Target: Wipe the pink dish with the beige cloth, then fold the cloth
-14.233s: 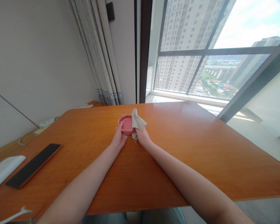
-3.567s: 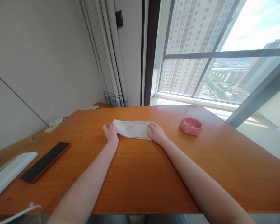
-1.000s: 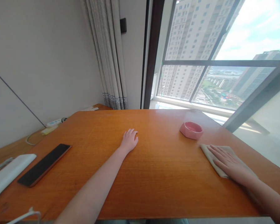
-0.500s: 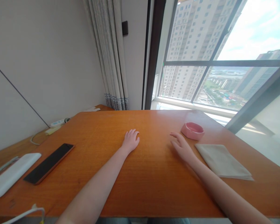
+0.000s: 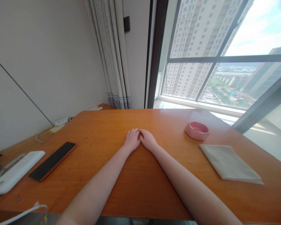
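My left hand (image 5: 131, 140) lies palm down on the wooden tabletop (image 5: 140, 190), its fingers stretched out and holding nothing. Against it rests my right hand (image 5: 149, 140), also palm down with outstretched fingers, and the two touch at the thumbs and fingertips. To the right of my hands stands a pink bowl (image 5: 194, 133) with angular sides. Nearer to me than the bowl lies a folded grey-beige cloth (image 5: 229, 164). Neither hand touches the bowl or the cloth.
On the left side lie a flat black slab (image 5: 52, 161) with a brown edge and a white oblong case (image 5: 18, 173). A white cable (image 5: 25, 214) curves at the near left edge. A power strip (image 5: 61, 121) sits by the wall. A large window (image 5: 213, 59) is behind.
My right hand has moved left, away from beside the bowl, and now meets my left hand. The left hand stays in place. The view has shifted slightly.
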